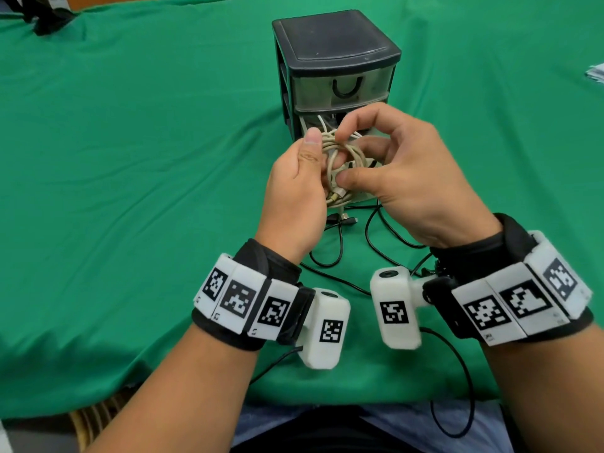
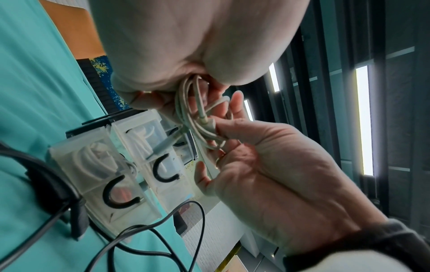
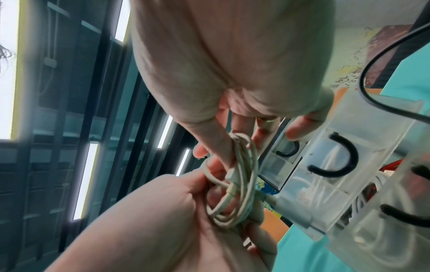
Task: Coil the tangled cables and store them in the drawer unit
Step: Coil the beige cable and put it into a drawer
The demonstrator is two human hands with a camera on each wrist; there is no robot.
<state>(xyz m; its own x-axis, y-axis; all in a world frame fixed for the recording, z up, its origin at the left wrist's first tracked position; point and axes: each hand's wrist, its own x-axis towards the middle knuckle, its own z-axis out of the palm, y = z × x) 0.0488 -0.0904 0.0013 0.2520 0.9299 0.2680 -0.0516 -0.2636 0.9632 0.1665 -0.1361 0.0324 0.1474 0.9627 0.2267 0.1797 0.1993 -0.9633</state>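
Observation:
A beige cable coil [image 1: 340,158] is held up in front of the black drawer unit [image 1: 336,60]. My left hand [image 1: 299,188] grips one side of the coil [image 3: 235,185], thumb on top. My right hand [image 1: 405,178] pinches the coil [image 2: 197,117] between thumb and fingers, with its index finger arched over the loops. A connector end hangs below the coil. The unit's top drawer [image 1: 340,89] is closed; a lower drawer [image 1: 313,125] stands open behind my hands, with white cables inside. A black cable [image 1: 340,243] lies loose on the green cloth under my hands.
The green cloth [image 1: 130,158] covers the table around the unit. A dark object [image 1: 49,18] lies at the far left corner and some papers [image 1: 595,75] at the right edge. Thin black wires [image 1: 457,387] trail from my wrist cameras toward my lap.

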